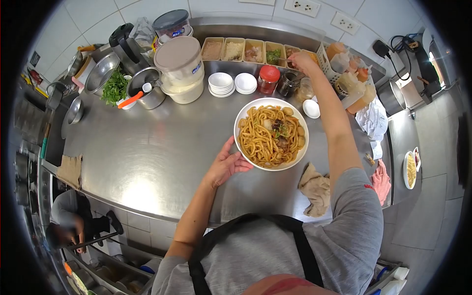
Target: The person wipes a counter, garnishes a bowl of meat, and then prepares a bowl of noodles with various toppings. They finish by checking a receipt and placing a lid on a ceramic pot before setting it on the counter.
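Note:
My left hand point(230, 162) grips the lower left rim of a white bowl of noodles point(271, 135), thumb along the side and fingers at its underside. Brown sauced noodles fill the bowl, with round pale pieces, dark bits and chopped green on top. My right hand point(302, 63) reaches to the back row of topping containers, closed on the thin handle of what looks like a spoon point(283, 60). That handle points left toward the container of chopped greens point(275, 52). The spoon's far end is too small to make out.
Near the bowl stand a red-lidded jar point(268, 79), small white dishes point(245, 83) and a dark jar point(286, 84). Squeeze bottles point(346, 81) are at the right, stacked tubs point(179, 64) at the left. A brown cloth point(314, 189) lies in front. A person point(73, 211) crouches lower left.

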The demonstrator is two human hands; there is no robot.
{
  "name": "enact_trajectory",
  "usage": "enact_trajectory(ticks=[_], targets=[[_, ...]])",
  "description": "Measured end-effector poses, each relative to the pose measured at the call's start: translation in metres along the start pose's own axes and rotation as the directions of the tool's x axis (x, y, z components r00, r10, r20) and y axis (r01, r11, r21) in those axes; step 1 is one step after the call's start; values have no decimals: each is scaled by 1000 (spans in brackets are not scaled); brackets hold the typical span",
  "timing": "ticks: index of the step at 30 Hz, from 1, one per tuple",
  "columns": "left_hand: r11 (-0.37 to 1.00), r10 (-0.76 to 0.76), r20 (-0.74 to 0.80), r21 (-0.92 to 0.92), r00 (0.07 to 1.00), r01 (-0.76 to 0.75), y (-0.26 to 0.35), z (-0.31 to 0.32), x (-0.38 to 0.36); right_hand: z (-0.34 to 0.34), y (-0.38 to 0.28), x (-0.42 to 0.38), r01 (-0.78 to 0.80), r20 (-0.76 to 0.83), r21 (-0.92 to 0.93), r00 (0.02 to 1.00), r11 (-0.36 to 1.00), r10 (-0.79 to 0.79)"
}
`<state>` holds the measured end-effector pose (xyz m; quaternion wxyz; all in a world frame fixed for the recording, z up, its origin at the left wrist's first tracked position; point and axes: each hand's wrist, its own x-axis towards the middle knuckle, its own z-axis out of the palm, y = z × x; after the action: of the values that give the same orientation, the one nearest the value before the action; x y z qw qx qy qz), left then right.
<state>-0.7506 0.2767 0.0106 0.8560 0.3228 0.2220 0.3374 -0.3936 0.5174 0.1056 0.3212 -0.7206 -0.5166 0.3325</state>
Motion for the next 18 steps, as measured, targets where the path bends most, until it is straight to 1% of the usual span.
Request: enact_trajectory(ticks=[3,4,5,7,9,10,11,12,13,16,18], targets=[[1000,9,-7,-7,1000,-9,-3,-2,0,-15,-5,-14,-16,-47,111,999,994,21],[1000,10,-16,-8,1000,-10,-2,-2,1,-22,2,-15,24,8,132,1000,991,-26],[1000,5,-28,-12,1000,-5,-3,-2,1,-28,4,-29,43,-4,151,999,988,-43],[1000,5,-27,-14,1000,-6,-6,-4,1,-39,2,-74,155,78,209,982,966,-174],[1000,10,-26,-5,1000,-10,-6,-4,2,-36,13,-121,388,40,-5,921,922,-388],[1000,10,-25,9,1000,-10,-4,-3,2,-36,16,-146,497,38,-115,867,860,-496],[1000,14,-20,24,1000,-13,-4,-2,2,-33,16,-175,545,44,-290,829,787,-558],[1000,13,-27,27,1000,-12,-5,-2,2,-25,12,-205,572,62,-454,785,683,-617],[999,13,-30,33,999,-12,-5,-2,2,-19,6,-220,575,90,-603,738,553,-669],[999,10,-53,45,999,-8,-7,-2,3,-14,-7,-216,407,-47,-779,722,478,-691],[998,16,-78,54,997,-12,-7,0,3,-9,-8,-171,289,-219,-790,691,541,-689]])
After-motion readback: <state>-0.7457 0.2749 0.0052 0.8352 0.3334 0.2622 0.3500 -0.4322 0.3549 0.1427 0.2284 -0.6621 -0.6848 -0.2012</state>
